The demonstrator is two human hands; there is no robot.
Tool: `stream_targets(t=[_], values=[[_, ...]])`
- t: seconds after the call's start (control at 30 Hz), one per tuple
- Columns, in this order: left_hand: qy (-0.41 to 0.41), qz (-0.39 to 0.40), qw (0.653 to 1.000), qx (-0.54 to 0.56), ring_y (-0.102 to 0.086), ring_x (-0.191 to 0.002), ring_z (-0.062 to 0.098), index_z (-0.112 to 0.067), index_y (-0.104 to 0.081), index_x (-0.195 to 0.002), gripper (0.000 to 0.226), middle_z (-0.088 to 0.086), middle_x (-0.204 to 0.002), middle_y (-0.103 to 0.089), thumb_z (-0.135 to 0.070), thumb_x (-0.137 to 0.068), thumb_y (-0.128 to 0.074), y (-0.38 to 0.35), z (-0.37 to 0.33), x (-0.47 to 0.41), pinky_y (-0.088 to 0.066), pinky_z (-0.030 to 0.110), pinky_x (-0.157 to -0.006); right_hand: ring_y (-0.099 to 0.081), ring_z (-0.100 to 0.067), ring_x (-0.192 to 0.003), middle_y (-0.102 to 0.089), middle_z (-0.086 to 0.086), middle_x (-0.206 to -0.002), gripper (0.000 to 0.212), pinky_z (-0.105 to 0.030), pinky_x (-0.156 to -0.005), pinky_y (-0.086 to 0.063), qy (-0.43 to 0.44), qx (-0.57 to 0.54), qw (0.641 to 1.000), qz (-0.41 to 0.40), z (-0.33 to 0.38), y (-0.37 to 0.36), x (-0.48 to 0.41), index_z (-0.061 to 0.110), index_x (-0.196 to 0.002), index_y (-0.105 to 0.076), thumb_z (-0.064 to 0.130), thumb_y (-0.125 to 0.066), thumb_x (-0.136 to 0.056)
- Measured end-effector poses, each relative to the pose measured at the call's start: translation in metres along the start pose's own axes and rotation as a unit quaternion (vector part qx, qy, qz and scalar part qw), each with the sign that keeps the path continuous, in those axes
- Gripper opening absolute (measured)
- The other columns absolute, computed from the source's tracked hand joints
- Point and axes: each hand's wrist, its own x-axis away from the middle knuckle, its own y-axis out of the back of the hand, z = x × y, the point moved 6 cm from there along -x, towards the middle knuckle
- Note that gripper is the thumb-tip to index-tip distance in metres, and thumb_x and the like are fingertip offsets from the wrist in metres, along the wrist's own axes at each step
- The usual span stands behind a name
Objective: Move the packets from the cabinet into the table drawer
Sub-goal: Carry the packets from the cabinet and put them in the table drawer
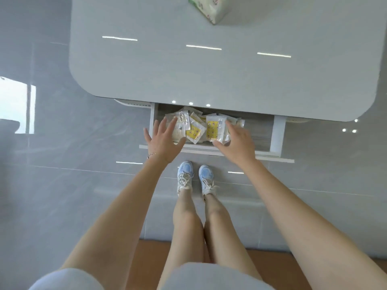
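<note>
The white table drawer (277, 135) is pulled out under the grey table's near edge. Several clear packets (195, 127), some with yellow labels, lie in a loose pile in its left half. My left hand (164, 141) hovers over the drawer's left front corner, fingers spread, holding nothing. My right hand (237, 143) reaches in from the right with its fingers against the edge of a yellow-labelled packet (213, 128). I cannot tell whether the right hand grips that packet or only touches it. The cabinet is out of view.
The glossy grey table (209, 76) fills the upper view, with a green-and-white tissue pack (209, 8) at its far edge. The drawer's right half shows bare bottom. My feet in blue-and-white shoes (195, 177) stand on grey floor tiles just before the drawer front.
</note>
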Motion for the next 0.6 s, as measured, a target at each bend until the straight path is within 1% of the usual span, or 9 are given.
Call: stream_targets(t=[0.07, 0.17, 0.23, 0.3, 0.37, 0.47, 0.6], values=[[-0.018, -0.003, 0.999, -0.029, 0.003, -0.148, 0.025, -0.037, -0.01, -0.15, 0.07, -0.001, -0.16, -0.008, -0.061, -0.09, -0.037, 0.031, -0.013, 0.034, 0.008, 0.057, -0.114, -0.023, -0.029, -0.143, -0.035, -0.004, -0.152, 0.076, -0.049, -0.111, -0.029, 0.023, 0.062, 0.998, 0.022, 0.022, 0.025, 0.029, 0.029, -0.15, -0.022, 0.054, -0.054, -0.086], [-0.014, -0.011, 0.998, -0.052, 0.008, -0.147, 0.025, -0.039, -0.006, -0.15, 0.073, -0.002, -0.161, -0.003, -0.065, -0.089, -0.034, 0.066, -0.018, 0.076, 0.008, 0.058, -0.114, -0.008, -0.029, -0.148, -0.018, -0.002, -0.16, 0.073, -0.051, -0.117, -0.015, 0.047, 0.144, 0.987, 0.059, 0.056, 0.05, 0.065, 0.033, -0.152, -0.012, 0.058, -0.043, -0.091], [0.005, -0.017, 0.999, -0.049, 0.009, -0.147, 0.025, -0.039, -0.003, -0.15, 0.074, -0.002, -0.161, -0.001, -0.067, -0.088, -0.033, 0.082, -0.012, 0.1, 0.009, 0.058, -0.114, 0.0, -0.03, -0.149, -0.01, -0.002, -0.161, 0.072, -0.053, -0.119, -0.006, 0.059, 0.169, 0.981, 0.07, 0.078, 0.063, 0.085, 0.034, -0.152, -0.009, 0.059, -0.041, -0.092], [0.03, -0.035, 0.998, -0.038, 0.01, -0.147, 0.025, -0.038, -0.002, -0.15, 0.076, -0.002, -0.161, 0.001, -0.069, -0.087, -0.032, 0.097, 0.0, 0.123, 0.01, 0.058, -0.113, 0.004, -0.031, -0.149, -0.006, -0.003, -0.162, 0.073, -0.054, -0.118, -0.001, 0.067, 0.174, 0.98, 0.072, 0.101, 0.071, 0.1, 0.033, -0.152, -0.009, 0.058, -0.041, -0.092], [0.07, -0.049, 0.996, -0.025, 0.011, -0.147, 0.024, -0.039, -0.001, -0.149, 0.076, -0.003, -0.161, 0.002, -0.07, -0.087, -0.032, 0.108, 0.02, 0.145, 0.01, 0.058, -0.113, 0.005, -0.032, -0.149, -0.004, -0.004, -0.162, 0.074, -0.055, -0.117, 0.0, 0.087, 0.193, 0.975, 0.074, 0.13, 0.072, 0.109, 0.032, -0.153, -0.009, 0.059, -0.041, -0.092], [0.128, -0.078, 0.989, 0.014, 0.01, -0.147, 0.024, -0.04, -0.003, -0.149, 0.076, -0.004, -0.161, 0.003, -0.071, -0.086, -0.031, 0.122, 0.056, 0.173, 0.01, 0.059, -0.113, 0.003, -0.033, -0.148, -0.007, -0.005, -0.162, 0.075, -0.056, -0.118, -0.002, 0.139, 0.234, 0.96, 0.067, 0.182, 0.066, 0.121, 0.032, -0.153, -0.01, 0.058, -0.043, -0.091], [0.191, -0.114, 0.973, 0.066, 0.009, -0.147, 0.024, -0.039, -0.005, -0.15, 0.077, -0.003, -0.161, 0.003, -0.071, -0.086, -0.033, 0.144, 0.116, 0.206, 0.009, 0.059, -0.112, 0.001, -0.033, -0.148, -0.009, -0.006, -0.161, 0.077, -0.055, -0.117, -0.004, 0.206, 0.277, 0.935, 0.075, 0.261, 0.045, 0.14, 0.03, -0.153, -0.009, 0.059, -0.044, -0.09]])
